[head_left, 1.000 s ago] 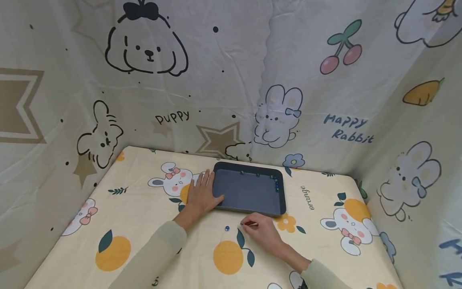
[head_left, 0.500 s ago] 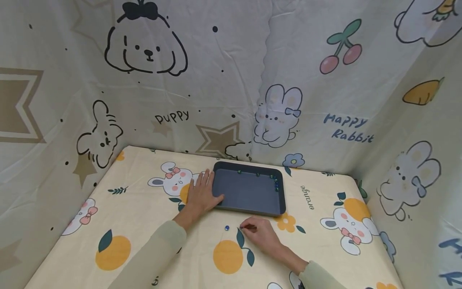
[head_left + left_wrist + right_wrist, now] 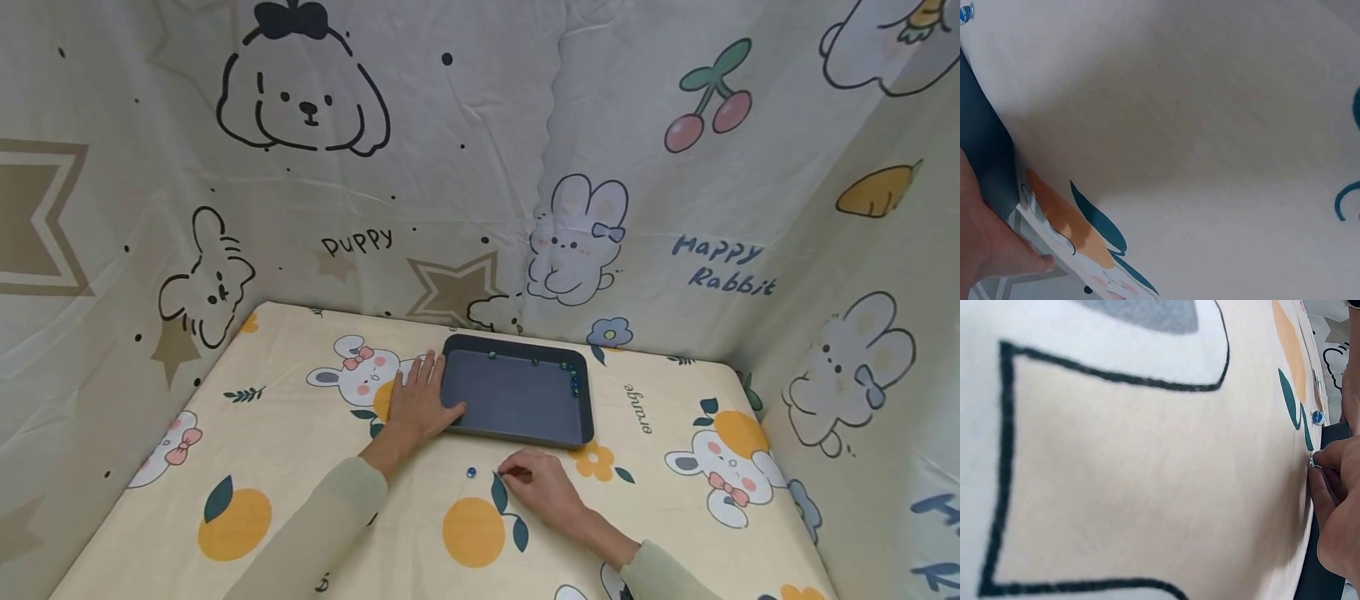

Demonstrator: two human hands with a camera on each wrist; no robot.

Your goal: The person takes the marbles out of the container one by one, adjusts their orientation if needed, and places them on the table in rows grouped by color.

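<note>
My left hand lies at the left side of a dark grey tray, fingers straight and thumb over its near left corner. In the left wrist view, that hand shows beside the tray's dark wall. My right hand is low over the tablecloth in front of the tray. Between its thumb and index finger it pinches a small glass marble, mostly hidden by the fingertips. A blue marble lies on the cloth just left of the right fingertips.
Inside the tray, a green marble and another marble lie along the far wall. Several blue and green marbles line its right wall. The patterned tablecloth meets a printed fabric backdrop behind the tray.
One green marble in the tray has rolled left along the far wall. The right hand has dipped very slightly; the left hand stays at the tray.
</note>
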